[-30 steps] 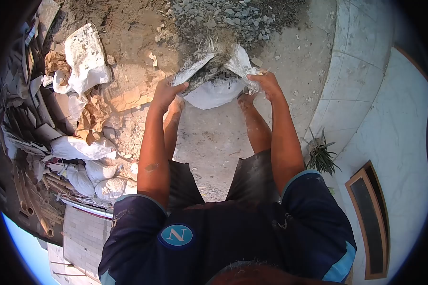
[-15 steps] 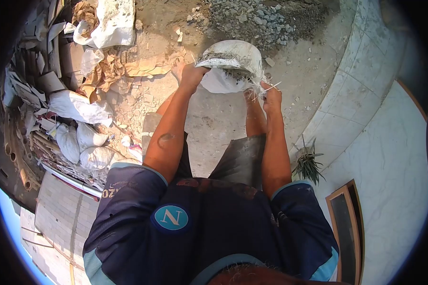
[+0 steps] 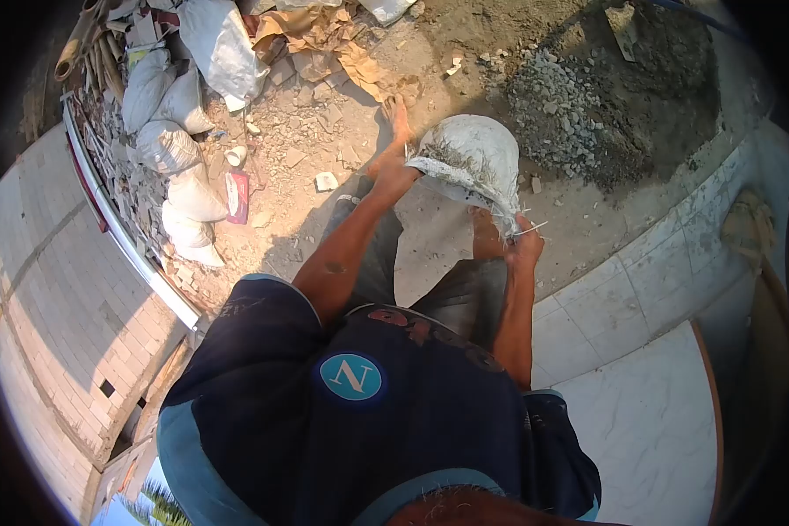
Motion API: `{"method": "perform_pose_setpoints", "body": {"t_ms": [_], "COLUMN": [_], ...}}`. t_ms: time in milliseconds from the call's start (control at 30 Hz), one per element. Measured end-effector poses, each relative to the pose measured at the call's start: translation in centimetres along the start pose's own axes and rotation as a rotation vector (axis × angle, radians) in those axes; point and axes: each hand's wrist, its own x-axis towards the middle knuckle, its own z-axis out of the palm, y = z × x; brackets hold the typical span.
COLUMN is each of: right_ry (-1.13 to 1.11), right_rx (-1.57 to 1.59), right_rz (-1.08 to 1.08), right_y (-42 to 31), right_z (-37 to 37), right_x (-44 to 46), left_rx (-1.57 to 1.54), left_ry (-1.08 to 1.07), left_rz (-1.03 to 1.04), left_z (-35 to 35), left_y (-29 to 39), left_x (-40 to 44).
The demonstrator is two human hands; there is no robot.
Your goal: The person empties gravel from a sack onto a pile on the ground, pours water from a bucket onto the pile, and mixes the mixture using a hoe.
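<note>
Ground [image 3: 298, 197]: gravel [image 3: 554, 114] toward tiled edge [image 3: 609, 320]. Left hand [image 3: 398, 181], right hand [image 3: 524, 247]: fingers clamped on opposite rim ends of sack [image 3: 486, 140], likely for balance.

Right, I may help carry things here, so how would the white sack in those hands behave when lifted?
The white sack would probably flop at its rim, which looks bent and frayed between the left hand and right hand. Its rounded body suggests some load, perhaps heavy, but the contents are hidden.
</note>
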Motion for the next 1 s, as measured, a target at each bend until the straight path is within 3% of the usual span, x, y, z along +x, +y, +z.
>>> {"method": "perform_pose_setpoints", "body": {"t_ms": [167, 233, 400, 467, 633, 733, 767, 800, 833, 867, 933, 967, 1000], "right_ry": [-0.137, -0.133, -0.082, -0.093, -0.182, -0.334, -0.397, -0.444, -0.484, -0.531, -0.592, -0.790, -0.792], "right_rx": [-0.264, -0.328, -0.497, -0.561, -0.709, -0.732, -0.723, -0.741, -0.759, -0.797, -0.868, -0.867, -0.815], "right_rz": [-0.101, -0.148, -0.231, -0.258, -0.272, -0.319, -0.326, -0.330, -0.332, -0.349, -0.372, -0.410, -0.442], "right_y": [-4.5, -5.0, -5.3, -4.5, -1.0, 1.2, 2.3, 3.3, 4.3, 5.3, 7.5, 9.5, 11.4], "right_z": [1.4, 3.1, 11.0, 14.8, 23.7, 31.6, 34.8, 38.5, 41.8, 44.8, 52.2, 55.7, 60.3], "right_x": [-5.0, -6.6, -13.0, -14.9, -22.0, -27.0, -28.6, -30.7, -32.2, -32.1, -33.4, -30.0, -32.4], "left_rx": [-0.107, -0.192, -0.528, -0.629, -0.869, -1.057, -0.967, -1.126, -1.080, -1.008, -1.028, -0.978, -0.965], "left_ry": [-0.002, -0.030, -0.068, 0.018, -0.018, 0.144, 0.187, 0.218, 0.261, 0.282, 0.380, 0.430, 0.448], "left_rz": [0.017, -0.064, -0.105, -0.152, -0.355, -0.323, -0.510, -0.380, -0.399, -0.475, -0.355, -0.377, -0.302], "left_z": [-2.1, -4.0, -7.5, -10.4, -17.2, -23.9, -28.1, -29.7, -31.4, -38.1, -43.9, -47.6, -49.5], "left_y": [-4.4, -4.8, -9.4, -9.2, -15.0, -15.9, -15.0, -17.2, -19.9, -15.4, -17.5, -17.3, -21.4], "left_x": [-5.4, -7.2, -8.5, -9.9, -11.9, -13.1, -13.4, -12.6, -11.4, -12.6, -10.2, -8.9, -5.2]}}
